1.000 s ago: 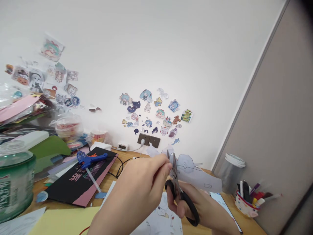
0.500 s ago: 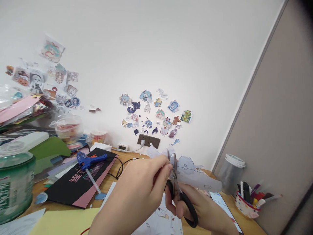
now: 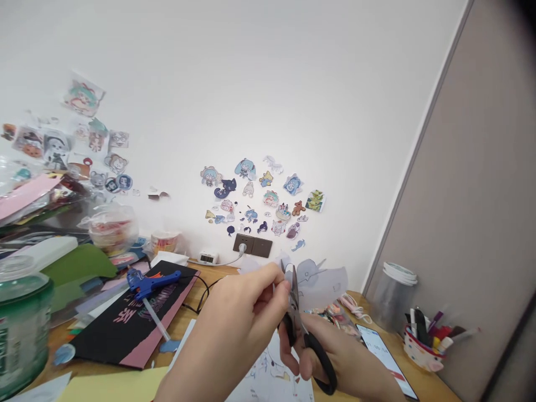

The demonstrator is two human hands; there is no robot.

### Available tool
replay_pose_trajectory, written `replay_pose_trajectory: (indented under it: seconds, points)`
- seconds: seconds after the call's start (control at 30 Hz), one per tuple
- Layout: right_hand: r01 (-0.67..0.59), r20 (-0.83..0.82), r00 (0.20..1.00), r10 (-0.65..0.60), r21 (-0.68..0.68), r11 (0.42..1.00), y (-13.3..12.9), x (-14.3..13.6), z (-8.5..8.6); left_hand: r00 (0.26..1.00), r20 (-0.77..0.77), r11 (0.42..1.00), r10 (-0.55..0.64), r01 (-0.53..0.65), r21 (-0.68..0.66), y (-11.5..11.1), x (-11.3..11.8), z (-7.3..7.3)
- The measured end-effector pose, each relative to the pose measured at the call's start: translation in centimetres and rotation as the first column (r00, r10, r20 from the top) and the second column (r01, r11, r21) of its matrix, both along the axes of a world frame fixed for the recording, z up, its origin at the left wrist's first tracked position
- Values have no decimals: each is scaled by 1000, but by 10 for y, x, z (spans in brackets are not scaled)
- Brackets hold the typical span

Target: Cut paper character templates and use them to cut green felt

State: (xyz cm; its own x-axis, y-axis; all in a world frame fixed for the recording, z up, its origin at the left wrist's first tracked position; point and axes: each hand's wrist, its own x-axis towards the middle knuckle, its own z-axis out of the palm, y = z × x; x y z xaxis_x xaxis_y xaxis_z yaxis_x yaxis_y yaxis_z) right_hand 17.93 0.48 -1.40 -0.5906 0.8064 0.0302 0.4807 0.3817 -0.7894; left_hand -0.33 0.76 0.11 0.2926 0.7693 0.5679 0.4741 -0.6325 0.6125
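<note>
Black-handled scissors are in my right hand, with fingers through the handles and the blades pointing up, slightly apart. My left hand pinches a thin white sheet of paper that bears a drawn outline, right beside the blades. The paper spreads out behind the scissors to the right, and a smaller part of it shows behind my left fingers. Below both hands lies a printed sheet with small drawings on the desk.
A blue glue gun rests on a black card at the left, near a green-lidded jar and yellow paper. At the right are a phone, a pen cup and a clear tub. Stickers cover the wall.
The paper has swung, its right part now raised higher, uncovering a coiled white cable and small packets behind. The view has shifted slightly. Both hands keep their hold.
</note>
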Motion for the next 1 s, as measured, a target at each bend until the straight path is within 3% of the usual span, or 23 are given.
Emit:
replay_pose_trajectory:
  seconds: [0.2,0.4,0.73,1.0]
  points:
    - [-56,-116,991,60,43,998,1,-1,-4,997,75,999,-20,23,-43,0,1,3]
    - [-81,-80,993,88,94,992,0,-1,0,990,108,981,-94,111,-157,-4,3,12]
    - [-106,-112,987,114,79,991,-1,2,1,985,90,983,-147,155,-96,3,3,1]
    - [-153,-71,984,161,101,983,-2,2,2,985,85,978,-151,161,-129,-2,3,7]
